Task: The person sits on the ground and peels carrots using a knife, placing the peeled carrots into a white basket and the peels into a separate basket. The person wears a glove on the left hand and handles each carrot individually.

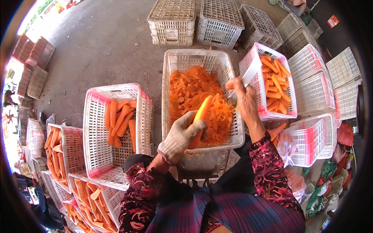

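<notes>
My left hand [186, 131], in a knitted glove, grips a carrot [204, 107] that points up and away from me, its upper part peeled and bright. Bare and to the right, my right hand [243, 97] holds a peeler [232, 99] by its handle, apart from the carrot. Both hands are over a white plastic crate [201, 52] with a heap of orange carrot peelings [195, 90] in it. Beyond my right hand, smooth carrots [276, 84] fill part of a pink-and-white crate [263, 115]. Duller carrots [121, 119] lie in a crate [145, 122] on my left.
More crates of carrots [93, 201] stand at the lower left. Closed-looking upturned crates [172, 26] line the far side. Stacked crates [311, 87] and a clear plastic bag [287, 148] are on the right. A low support [201, 164] stands under the near end of the peelings crate.
</notes>
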### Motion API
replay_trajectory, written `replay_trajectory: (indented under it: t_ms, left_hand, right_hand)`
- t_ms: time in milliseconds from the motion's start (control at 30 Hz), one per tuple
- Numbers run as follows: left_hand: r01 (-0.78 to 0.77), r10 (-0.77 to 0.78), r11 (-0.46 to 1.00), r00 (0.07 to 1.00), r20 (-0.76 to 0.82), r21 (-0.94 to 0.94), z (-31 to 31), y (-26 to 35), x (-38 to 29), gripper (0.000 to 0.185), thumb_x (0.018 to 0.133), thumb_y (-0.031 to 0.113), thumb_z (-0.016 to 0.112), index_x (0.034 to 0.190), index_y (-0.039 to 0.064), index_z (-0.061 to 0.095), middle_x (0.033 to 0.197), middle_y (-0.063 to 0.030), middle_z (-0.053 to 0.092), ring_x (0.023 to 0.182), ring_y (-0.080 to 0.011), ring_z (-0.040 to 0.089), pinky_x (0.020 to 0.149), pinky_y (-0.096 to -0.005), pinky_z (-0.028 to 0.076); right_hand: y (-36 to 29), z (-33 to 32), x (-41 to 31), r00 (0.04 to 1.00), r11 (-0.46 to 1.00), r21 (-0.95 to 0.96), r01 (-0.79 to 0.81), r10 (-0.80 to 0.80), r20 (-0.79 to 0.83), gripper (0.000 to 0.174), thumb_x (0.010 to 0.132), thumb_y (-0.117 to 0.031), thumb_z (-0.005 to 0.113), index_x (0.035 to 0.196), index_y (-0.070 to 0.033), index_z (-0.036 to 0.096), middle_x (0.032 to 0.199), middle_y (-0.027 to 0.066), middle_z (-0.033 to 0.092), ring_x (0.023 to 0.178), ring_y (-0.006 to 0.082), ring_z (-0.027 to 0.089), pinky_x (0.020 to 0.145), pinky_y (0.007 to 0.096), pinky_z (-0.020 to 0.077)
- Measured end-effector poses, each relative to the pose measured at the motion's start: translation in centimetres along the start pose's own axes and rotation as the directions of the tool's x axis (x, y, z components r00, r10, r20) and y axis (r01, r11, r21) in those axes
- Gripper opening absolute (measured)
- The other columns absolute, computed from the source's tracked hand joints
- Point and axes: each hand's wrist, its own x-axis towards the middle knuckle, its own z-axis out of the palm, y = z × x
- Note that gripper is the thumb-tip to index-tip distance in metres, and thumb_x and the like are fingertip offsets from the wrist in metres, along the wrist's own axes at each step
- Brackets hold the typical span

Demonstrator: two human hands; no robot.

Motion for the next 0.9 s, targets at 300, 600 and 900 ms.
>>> replay_trajectory:
  t_ms: [300,600,900]
  left_hand:
    - [0.099,-0.054,0.872,0.993,0.106,-0.479,-1.5,-0.6,0.1,0.063,0.107,0.047,0.052,0.144,-0.002,0.047,0.095,-0.0066,0.062,0.072,-0.0146,0.062,0.065,-0.0295,0.055]
    - [0.280,-0.091,0.701,0.947,0.308,-0.655,-1.5,-0.8,-0.6,0.061,0.108,0.048,0.048,0.139,-0.004,0.049,0.092,-0.0097,0.064,0.063,-0.0139,0.059,0.049,-0.0227,0.047]
    - [0.165,-0.141,0.927,0.986,-0.093,0.337,0.4,-1.1,0.1,0.030,0.105,0.028,0.058,0.116,0.000,0.063,0.079,-0.0043,0.064,0.059,-0.0126,0.058,0.052,-0.0283,0.048]
  right_hand:
    - [2.2,0.9,-3.5,0.861,0.877,-0.338,0.342,-0.148,0.487,0.035,0.106,-0.032,0.059,0.098,0.001,0.064,0.075,0.0209,0.063,0.071,0.0420,0.065,0.061,0.0466,0.0502]
    - [3.2,0.7,-4.4,0.868,0.850,-0.367,0.378,-0.187,0.461,0.028,0.103,-0.023,0.061,0.086,-0.001,0.058,0.075,0.0175,0.062,0.070,0.0400,0.065,0.057,0.0456,0.0498]
    - [6.7,0.7,-5.9,0.682,0.892,-0.448,0.065,0.288,0.672,0.047,0.097,-0.043,0.066,0.080,0.001,0.069,0.070,0.0250,0.060,0.067,0.0406,0.062,0.063,0.0513,0.0477]
